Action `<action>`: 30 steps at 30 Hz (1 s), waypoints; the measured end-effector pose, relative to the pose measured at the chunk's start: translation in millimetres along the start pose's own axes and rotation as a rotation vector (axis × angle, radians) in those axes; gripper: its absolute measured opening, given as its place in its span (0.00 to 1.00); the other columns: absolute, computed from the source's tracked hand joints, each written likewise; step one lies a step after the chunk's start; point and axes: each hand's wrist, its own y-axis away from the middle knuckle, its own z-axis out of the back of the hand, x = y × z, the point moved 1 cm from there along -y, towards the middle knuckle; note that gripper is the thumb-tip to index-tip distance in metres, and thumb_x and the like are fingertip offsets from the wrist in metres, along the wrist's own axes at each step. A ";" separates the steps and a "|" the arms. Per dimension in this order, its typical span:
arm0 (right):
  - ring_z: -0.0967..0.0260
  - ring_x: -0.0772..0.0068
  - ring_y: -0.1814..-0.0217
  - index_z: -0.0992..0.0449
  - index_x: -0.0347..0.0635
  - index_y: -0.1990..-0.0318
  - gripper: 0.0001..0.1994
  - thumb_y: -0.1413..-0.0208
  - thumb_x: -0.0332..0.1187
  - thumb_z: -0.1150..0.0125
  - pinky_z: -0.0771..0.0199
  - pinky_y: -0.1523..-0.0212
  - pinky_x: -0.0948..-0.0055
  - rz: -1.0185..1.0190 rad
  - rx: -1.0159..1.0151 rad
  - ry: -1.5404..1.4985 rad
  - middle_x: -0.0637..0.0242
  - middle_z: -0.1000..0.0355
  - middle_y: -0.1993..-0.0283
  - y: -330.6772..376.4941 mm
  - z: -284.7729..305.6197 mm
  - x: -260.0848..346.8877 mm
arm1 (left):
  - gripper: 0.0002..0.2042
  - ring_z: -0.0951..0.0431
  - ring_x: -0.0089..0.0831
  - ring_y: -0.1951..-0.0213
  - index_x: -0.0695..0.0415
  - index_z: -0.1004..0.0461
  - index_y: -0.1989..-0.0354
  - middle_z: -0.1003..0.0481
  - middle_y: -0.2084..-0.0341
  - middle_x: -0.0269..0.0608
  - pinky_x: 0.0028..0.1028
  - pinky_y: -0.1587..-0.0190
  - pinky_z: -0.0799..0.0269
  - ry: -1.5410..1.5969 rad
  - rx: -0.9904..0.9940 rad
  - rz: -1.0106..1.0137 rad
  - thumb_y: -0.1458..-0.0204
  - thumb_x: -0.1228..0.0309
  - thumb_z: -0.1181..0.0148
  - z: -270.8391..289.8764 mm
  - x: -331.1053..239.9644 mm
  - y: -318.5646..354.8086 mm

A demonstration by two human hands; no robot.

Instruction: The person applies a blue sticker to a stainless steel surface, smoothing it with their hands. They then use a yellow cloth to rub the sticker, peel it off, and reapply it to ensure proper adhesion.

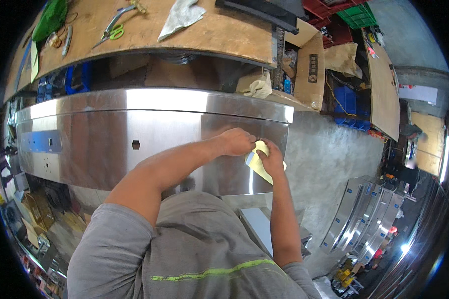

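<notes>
A long brushed-steel panel (164, 129) lies in front of me, with a small dark cut-out and, at its left end, a blue-grey label strip (41, 141). Over the panel's right end, my right hand (272, 157) grips a pale yellow sheet (259, 170) between thumb and fingers; a bluish patch shows along its left edge. My left hand (238, 142) is closed in a pinch at the sheet's upper edge, right beside the right hand's fingertips. Whatever its fingers pinch is too small to make out.
Beyond the panel is a wooden workbench (149, 37) bearing green-handled scissors (116, 33) and a white cloth (182, 17). An open cardboard box (312, 74) and a blue crate (345, 102) stand at far right. Several steel units (356, 214) rest on the floor at right.
</notes>
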 end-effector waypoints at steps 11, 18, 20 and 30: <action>0.31 0.47 0.39 0.25 0.45 0.42 0.23 0.47 0.32 0.32 0.38 0.37 0.52 -0.040 0.010 0.079 0.55 0.25 0.43 0.0 0.6 9.1 | 0.04 0.20 0.41 0.71 0.55 0.27 0.72 0.26 0.75 0.38 0.40 0.70 0.23 -0.118 0.049 -0.241 0.52 0.68 0.42 -5.1 12.9 -6.8; 0.29 0.46 0.42 0.25 0.43 0.44 0.21 0.47 0.31 0.32 0.33 0.40 0.53 0.006 -0.019 0.131 0.55 0.24 0.46 0.0 -1.6 7.4 | 0.05 0.20 0.41 0.70 0.55 0.28 0.74 0.26 0.74 0.39 0.40 0.69 0.23 -0.082 0.079 -0.180 0.51 0.68 0.41 -8.0 7.0 -7.8; 0.29 0.46 0.42 0.25 0.43 0.44 0.21 0.47 0.31 0.32 0.33 0.39 0.54 0.029 -0.027 0.129 0.55 0.24 0.46 -0.9 -2.4 5.8 | 0.05 0.20 0.40 0.70 0.55 0.28 0.74 0.26 0.74 0.39 0.40 0.69 0.23 -0.123 0.094 -0.182 0.51 0.68 0.41 -7.4 5.3 -8.3; 0.29 0.47 0.41 0.26 0.42 0.43 0.22 0.47 0.32 0.33 0.34 0.39 0.54 -0.031 0.013 0.190 0.53 0.24 0.47 -3.4 -2.7 5.3 | 0.04 0.20 0.41 0.66 0.57 0.25 0.69 0.26 0.70 0.41 0.41 0.63 0.24 -0.129 0.113 -0.377 0.50 0.70 0.42 17.7 8.5 -31.4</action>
